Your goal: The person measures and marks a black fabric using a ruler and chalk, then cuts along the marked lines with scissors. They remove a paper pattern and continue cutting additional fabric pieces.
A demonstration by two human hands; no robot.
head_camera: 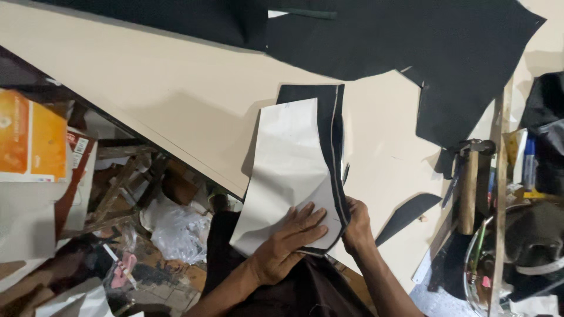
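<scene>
A white paper pattern piece point(291, 164) lies on top of a stack of black cut fabric pieces point(330, 126) on a beige table point(176, 88). My left hand point(288, 240) presses flat on the lower end of the pattern, fingers spread. My right hand point(357, 226) sits at the right edge of the black stack near the bottom, fingers curled around the edge of the layers. A thin light line runs along the black piece's right edge.
A large sheet of black fabric point(411, 41) covers the far side of the table. A black offcut point(408, 214) lies right of my hands. A hammer point(470, 182) rests at the right beside cluttered tools. Boxes and a plastic bag point(176, 232) lie on the floor to the left.
</scene>
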